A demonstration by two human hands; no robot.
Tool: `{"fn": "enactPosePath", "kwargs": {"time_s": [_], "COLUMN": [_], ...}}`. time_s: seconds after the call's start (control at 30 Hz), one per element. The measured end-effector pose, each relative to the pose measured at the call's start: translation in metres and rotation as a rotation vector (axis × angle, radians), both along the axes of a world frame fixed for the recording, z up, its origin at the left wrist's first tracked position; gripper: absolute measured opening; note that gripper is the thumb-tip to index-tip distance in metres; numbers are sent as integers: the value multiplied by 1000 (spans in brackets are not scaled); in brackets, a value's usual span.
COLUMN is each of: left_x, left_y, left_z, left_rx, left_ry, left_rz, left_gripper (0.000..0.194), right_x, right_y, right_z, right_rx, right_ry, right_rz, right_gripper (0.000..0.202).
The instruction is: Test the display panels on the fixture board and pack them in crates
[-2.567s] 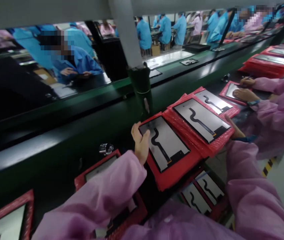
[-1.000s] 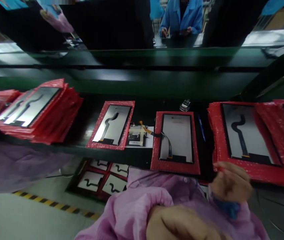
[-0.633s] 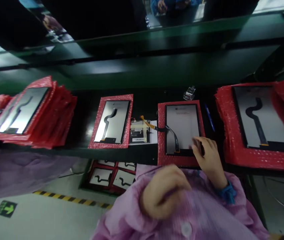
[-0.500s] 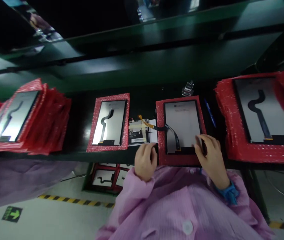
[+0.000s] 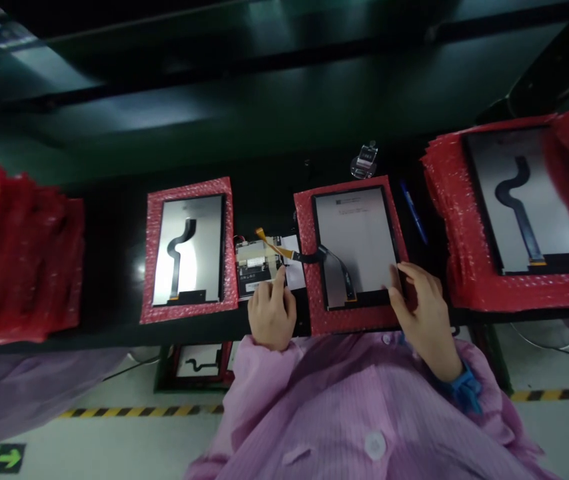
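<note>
My left hand [image 5: 271, 312] reaches over the device with the exposed circuit board [image 5: 254, 267]. Its index finger points forward onto the board's right part and the other fingers are loosely curled, holding nothing visible. An orange and black flex cable [image 5: 284, 252] runs from above the board to the display panel [image 5: 359, 233], which lies back side up on red bubble wrap [image 5: 307, 293]. At that panel's lower right edge rests my right hand [image 5: 421, 313], thumb and fingers apart, fingertips touching or very near the edge.
Left of the board, another display panel [image 5: 207, 253] lies on red bubble wrap. Stacks of red bubble-wrap sleeves [image 5: 29, 260] stand far left and right, the right one topped by a panel [image 5: 554, 227]. A blue pen [image 5: 414, 212] and a clear clip-like piece [image 5: 365, 161] lie nearby.
My left hand has moved left and forward onto the circuit board, its index finger now extended. My right hand stays at the panel's edge. The view has shifted.
</note>
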State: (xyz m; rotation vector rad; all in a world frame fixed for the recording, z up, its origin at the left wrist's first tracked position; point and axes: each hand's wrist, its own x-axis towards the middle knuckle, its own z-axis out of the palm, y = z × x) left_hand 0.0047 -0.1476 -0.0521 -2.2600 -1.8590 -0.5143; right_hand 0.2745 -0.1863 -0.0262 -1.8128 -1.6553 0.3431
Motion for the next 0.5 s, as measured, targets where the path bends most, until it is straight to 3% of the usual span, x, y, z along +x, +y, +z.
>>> {"fn": "enactPosePath", "kwargs": {"time_s": [0.5], "left_x": [0], "left_y": [0], "left_z": [4], "left_rx": [-32], "left_ry": [102], "left_rz": [11], "left_gripper": [39], "right_x": [0], "right_y": [3], "right_z": [4], "right_rx": [-52], "right_ry": [42], "right_rz": [-13], "right_gripper": [37]}}
